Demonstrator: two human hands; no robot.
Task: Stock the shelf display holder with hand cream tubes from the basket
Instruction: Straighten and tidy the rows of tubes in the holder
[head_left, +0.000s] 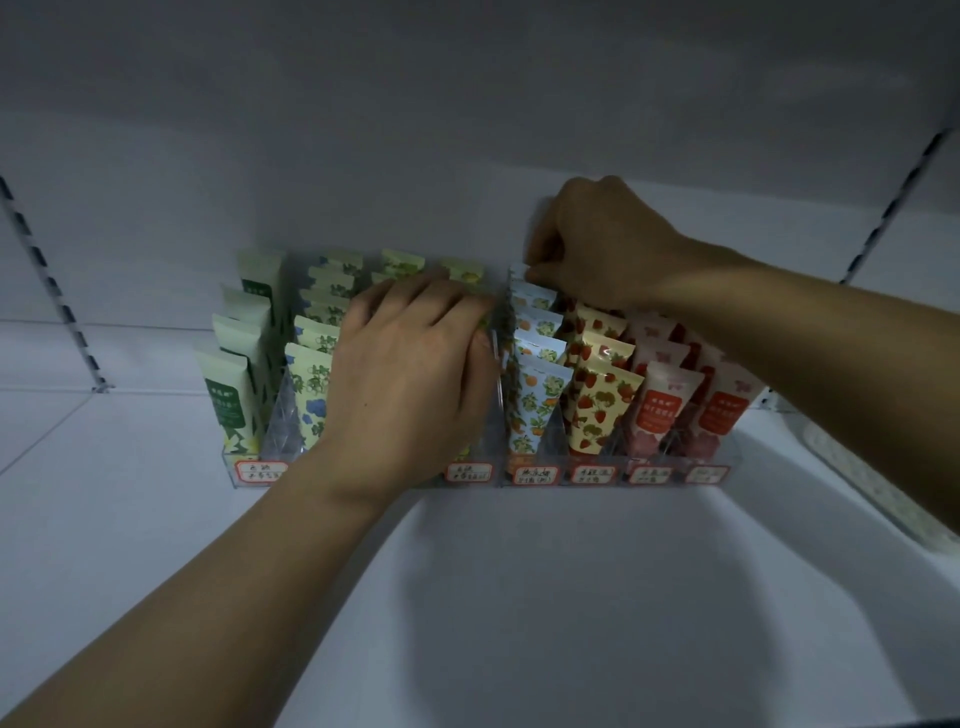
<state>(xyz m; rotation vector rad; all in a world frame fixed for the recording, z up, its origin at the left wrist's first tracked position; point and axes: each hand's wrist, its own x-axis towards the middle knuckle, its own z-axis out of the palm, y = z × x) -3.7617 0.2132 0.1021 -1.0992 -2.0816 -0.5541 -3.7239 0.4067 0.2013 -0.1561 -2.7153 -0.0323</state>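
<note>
A clear acrylic display holder (644, 470) stands on the white shelf, its lanes packed with upright hand cream tubes. Green tubes (228, 395) fill the left lane, blue-flower tubes (306, 384) the one beside it, orange-blossom tubes (537, 400) the middle, then strawberry tubes (597, 400) and pink tubes (722, 410). My left hand (410, 374) lies over the yellow-green lanes, its fingertips curled on tubes at the divider. At the rear of the orange-blossom lane, my right hand (592, 244) pinches the top of the rearmost tube (518, 271). The basket is out of view.
Handwritten red-bordered price labels (535, 475) run along the holder's front. Slotted shelf uprights (57, 291) rise at the left and at the right (893, 208). A pale perforated object (872, 483) lies at the right edge of the shelf (519, 597).
</note>
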